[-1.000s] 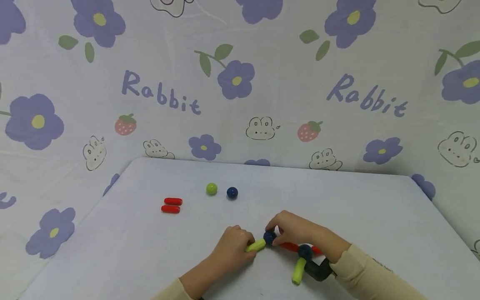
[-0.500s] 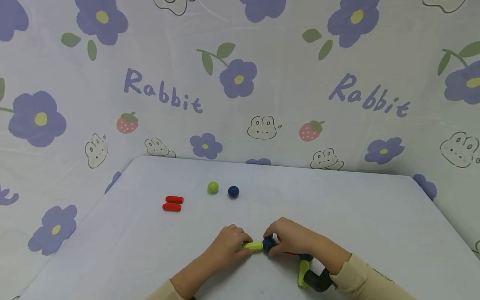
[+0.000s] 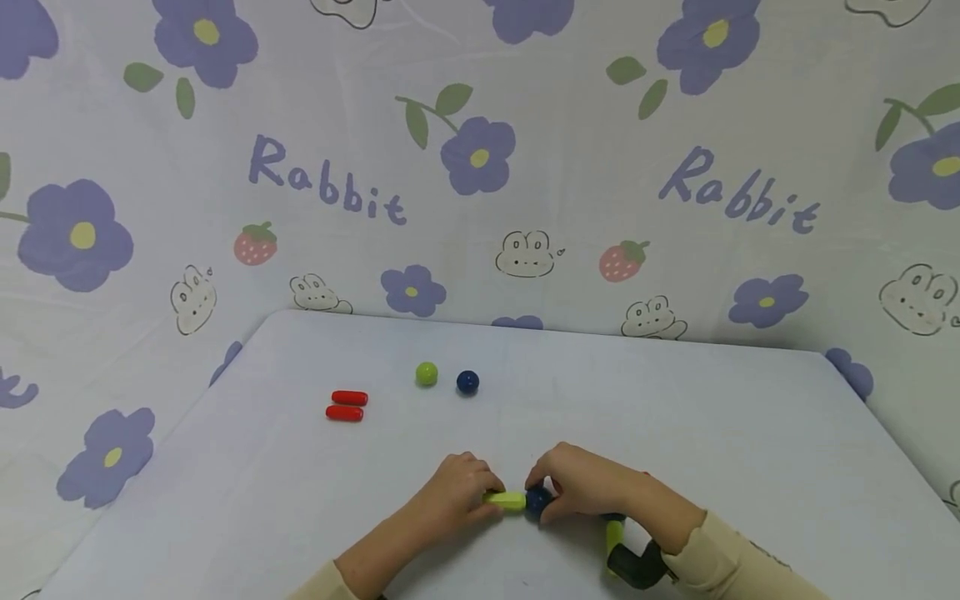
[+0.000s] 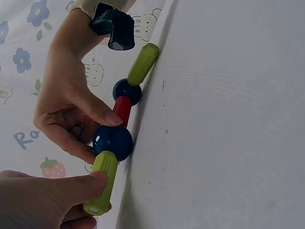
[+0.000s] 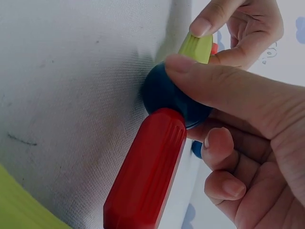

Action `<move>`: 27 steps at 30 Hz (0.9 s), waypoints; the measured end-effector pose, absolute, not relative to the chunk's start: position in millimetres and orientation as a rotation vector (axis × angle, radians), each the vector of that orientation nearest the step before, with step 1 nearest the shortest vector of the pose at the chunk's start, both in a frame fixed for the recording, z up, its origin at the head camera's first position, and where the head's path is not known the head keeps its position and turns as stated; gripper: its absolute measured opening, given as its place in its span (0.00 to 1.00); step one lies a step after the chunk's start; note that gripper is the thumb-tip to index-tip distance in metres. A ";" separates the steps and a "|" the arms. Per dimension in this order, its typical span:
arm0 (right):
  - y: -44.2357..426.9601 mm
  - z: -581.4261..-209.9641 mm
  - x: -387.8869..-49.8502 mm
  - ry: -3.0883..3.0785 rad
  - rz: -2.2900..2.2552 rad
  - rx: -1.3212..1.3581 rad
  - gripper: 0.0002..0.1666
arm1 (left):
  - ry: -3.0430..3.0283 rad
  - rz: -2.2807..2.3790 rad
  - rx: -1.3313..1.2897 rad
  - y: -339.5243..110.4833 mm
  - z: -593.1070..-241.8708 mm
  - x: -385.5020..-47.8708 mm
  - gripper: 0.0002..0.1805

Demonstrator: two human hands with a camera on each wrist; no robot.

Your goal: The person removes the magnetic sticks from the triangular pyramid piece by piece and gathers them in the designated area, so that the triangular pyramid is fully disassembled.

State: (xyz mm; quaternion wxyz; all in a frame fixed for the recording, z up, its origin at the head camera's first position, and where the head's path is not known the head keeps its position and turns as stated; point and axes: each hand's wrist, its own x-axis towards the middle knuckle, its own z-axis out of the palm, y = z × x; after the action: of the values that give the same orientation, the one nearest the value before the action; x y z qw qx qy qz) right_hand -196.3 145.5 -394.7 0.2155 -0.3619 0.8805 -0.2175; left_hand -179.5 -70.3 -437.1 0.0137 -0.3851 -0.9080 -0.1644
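Note:
My left hand pinches a yellow-green ribbed rod between thumb and fingers. The rod's inner end touches a dark blue ball, which my right hand holds by thumb and fingertips. From the ball's other side runs a red rod, largely covered by the right hand in the head view. It meets a second blue ball, and another yellow-green rod extends from that one. The pieces form a joined chain low over the white table.
Two red rods lie side by side at the left of the white table. Further back sit a yellow-green ball and a dark blue ball. A patterned cloth hangs behind. A black wrist camera is on the right wrist.
Both hands have drawn the chain slightly towards me. The left rod has turned from slanting to nearly level in the head view. The loose balls and red rods stay put.

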 end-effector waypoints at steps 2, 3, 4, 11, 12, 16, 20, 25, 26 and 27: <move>146.1 -395.1 -196.6 2.435 -0.606 -0.997 0.20 | -2.851 -0.505 -1.197 -70.0 -436.2 -179.2 0.12; 146.3 -395.3 -196.6 2.430 -0.610 -0.993 0.19 | -2.867 -0.501 -1.193 -70.0 -435.6 -179.1 0.12; 146.8 -395.7 -196.4 2.425 -0.615 -0.990 0.20 | -2.877 -0.502 -1.193 -70.1 -435.1 -178.8 0.12; 147.3 -398.0 -197.1 2.408 -0.627 -1.006 0.20 | -2.893 -0.473 -1.192 -74.0 -435.4 -178.2 0.12; 146.9 -398.3 -197.4 2.407 -0.626 -1.011 0.21 | -2.887 -0.473 -1.192 -74.8 -436.0 -178.2 0.12; 146.2 -399.0 -199.1 2.405 -0.622 -1.024 0.21 | -2.869 -0.491 -1.185 -76.7 -437.6 -178.7 0.12; 145.7 -400.1 -201.2 2.394 -0.627 -1.038 0.20 | -2.868 -0.527 -1.183 -77.9 -437.6 -179.4 0.11; 150.3 -400.6 -202.8 2.393 -0.629 -1.036 0.21 | -2.881 -0.520 -1.145 -88.8 -436.9 -181.8 0.12; 152.6 -400.3 -202.9 2.401 -0.625 -1.031 0.21 | -2.891 -0.519 -1.112 -93.0 -436.7 -182.7 0.12; 155.1 -399.7 -202.8 2.409 -0.623 -1.016 0.21 | -2.894 -0.525 -1.083 -97.5 -435.8 -183.2 0.12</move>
State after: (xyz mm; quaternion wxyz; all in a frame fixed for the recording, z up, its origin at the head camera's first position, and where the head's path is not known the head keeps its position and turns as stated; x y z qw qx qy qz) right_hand -202.8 155.1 -399.7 0.2248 -0.3684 0.8734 -0.2259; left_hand -183.2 -97.5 -435.8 0.0039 -0.3455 -0.9234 -0.1674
